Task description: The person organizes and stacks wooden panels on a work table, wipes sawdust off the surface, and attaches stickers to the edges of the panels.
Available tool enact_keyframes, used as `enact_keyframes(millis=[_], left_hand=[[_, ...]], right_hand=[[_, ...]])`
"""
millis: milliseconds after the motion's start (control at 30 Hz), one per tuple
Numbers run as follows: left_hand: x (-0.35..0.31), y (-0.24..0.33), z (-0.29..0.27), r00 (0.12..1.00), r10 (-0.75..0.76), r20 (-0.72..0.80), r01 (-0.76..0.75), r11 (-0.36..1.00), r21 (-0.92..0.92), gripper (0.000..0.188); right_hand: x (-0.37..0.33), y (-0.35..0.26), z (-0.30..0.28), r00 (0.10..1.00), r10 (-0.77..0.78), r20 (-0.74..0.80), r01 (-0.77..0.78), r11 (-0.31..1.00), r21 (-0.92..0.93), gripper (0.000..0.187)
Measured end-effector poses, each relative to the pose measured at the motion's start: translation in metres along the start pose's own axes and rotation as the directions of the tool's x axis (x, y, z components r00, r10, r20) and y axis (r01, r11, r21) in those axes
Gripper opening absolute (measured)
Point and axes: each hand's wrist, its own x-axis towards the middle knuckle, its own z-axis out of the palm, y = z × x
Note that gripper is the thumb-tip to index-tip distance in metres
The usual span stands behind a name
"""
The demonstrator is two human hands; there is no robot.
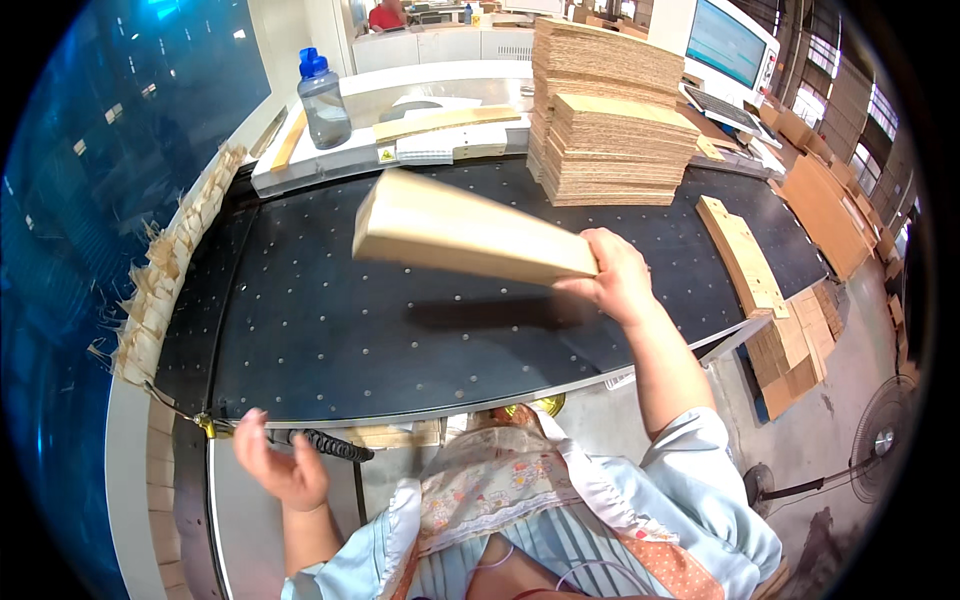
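Observation:
My right hand (615, 275) grips the right end of a thick, pale wooden beam (470, 230). The beam is held above the black table (330, 310), which is dotted with small round studs, and its shadow falls on the surface below. Motion blurs its left part a little. Off the table's front left edge, my left hand (283, 465) is raised with fingers apart and nothing in it. Beside that hand, a black coiled hose (338, 446) and a brass-coloured fitting (206, 425) hang at the edge.
Stacked brown boards (620, 150) stand at the back. A drilled wooden piece (740, 255) lies at the right edge. Behind are a blue-capped bottle (325, 105), a wood strip (445, 122) and a monitor (727, 45). A frayed strip curtain (170, 270) borders the left; a fan (880, 440) stands right.

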Motion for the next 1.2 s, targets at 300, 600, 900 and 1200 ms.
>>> enact_keyframes(millis=[300, 600, 900, 1200], left_hand=[[0.098, 0.123, 0.158, 0.806, 0.039, 0.59, 0.118, 0.967, -0.224, 0.068], [0.096, 0.169, 0.274, 0.434, 0.0, 0.901, 0.501, 0.831, -0.241, 0.072], [0.114, 0.251, 0.343, 0.475, 0.38, 0.794, 0.184, 0.839, -0.512, 0.061], [0.037, 0.331, 0.411, -0.103, 0.418, 0.903, 0.954, -0.214, 0.208, 0.048]], right_hand=[[-0.038, 0.09, -0.048, 0.841, -0.516, 0.165, 0.538, 0.764, -0.355, 0.035], [-0.086, 0.167, -0.101, 0.809, -0.586, -0.041, 0.505, 0.73, -0.461, 0.018], [-0.146, 0.216, -0.149, 0.935, -0.353, 0.023, 0.297, 0.749, -0.592, 0.021], [-0.17, 0.205, -0.163, 0.949, 0.204, -0.242, -0.315, 0.676, -0.666, 0.037]])
